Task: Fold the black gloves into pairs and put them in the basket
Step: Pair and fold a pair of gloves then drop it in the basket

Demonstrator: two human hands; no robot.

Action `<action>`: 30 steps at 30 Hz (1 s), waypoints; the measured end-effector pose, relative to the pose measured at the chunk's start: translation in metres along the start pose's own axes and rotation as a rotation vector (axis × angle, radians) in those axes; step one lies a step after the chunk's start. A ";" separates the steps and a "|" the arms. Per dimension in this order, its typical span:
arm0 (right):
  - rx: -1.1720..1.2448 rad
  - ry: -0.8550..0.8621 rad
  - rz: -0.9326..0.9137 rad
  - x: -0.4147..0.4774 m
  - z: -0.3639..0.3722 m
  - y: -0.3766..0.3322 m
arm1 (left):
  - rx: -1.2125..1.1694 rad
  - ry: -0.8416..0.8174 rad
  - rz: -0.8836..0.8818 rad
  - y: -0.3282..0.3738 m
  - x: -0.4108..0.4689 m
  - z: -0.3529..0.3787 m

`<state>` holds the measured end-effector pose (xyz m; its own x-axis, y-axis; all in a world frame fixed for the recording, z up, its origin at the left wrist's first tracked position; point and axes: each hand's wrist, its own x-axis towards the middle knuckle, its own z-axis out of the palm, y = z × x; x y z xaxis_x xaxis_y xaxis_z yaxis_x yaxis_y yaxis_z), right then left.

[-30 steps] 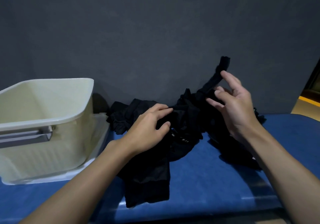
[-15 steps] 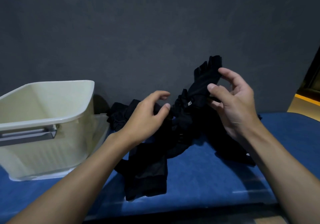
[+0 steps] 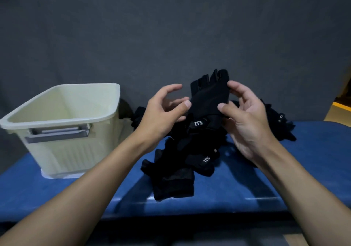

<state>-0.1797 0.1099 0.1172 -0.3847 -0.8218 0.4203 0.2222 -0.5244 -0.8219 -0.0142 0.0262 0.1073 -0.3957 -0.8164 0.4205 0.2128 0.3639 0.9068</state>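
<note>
A grey backdrop (image 3: 171, 27) fills the far side of the room, and under both forearms runs the blue table (image 3: 313, 160).

Well off to the outer side of the left hand (image 3: 161, 116) stands the pale basket (image 3: 57, 121). I see no glove on the inner walls that show, though its floor is hidden from here. So as far as I can judge, nothing has been delivered yet.

Beneath and just beyond the fingertips lies the heap of black gloves (image 3: 174, 179), loose and tangled, spilling back toward the wrists and out past the right hand (image 3: 247, 120). None of it looks folded or matched.

Raised between the two hands is one glove (image 3: 209, 97), cuff down, its short fingers pointing up above the person's fingertips. The right hand pinches it, forefinger on its upper edge and thumb pressed against its face. The left hand is curled, thumb tip at the glove's near edge with the forefinger arched free above. Whether it has actually taken hold, I cannot tell.

A small white-lettered tag (image 3: 198, 123) shows directly below both thumbs, on a glove in the heap.

My read is that this is the very start: one glove is singled out and its partner is yet to be found. Every pairing, fold and trip to the basket remains.
</note>
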 end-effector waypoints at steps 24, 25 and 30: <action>-0.567 -0.151 0.088 -0.012 -0.010 0.064 | 0.094 0.250 0.088 -0.034 -0.023 -0.037; -0.687 -0.158 0.079 -0.009 -0.016 0.066 | 0.107 0.247 0.096 -0.035 -0.023 -0.037; -0.941 -0.186 0.166 0.002 -0.037 0.080 | 0.141 0.240 0.111 -0.035 -0.025 -0.039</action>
<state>-0.1956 0.0750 0.0382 -0.2478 -0.9337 0.2585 -0.5769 -0.0722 -0.8136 0.0231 0.0162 0.0639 -0.1510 -0.8447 0.5135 0.1098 0.5020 0.8579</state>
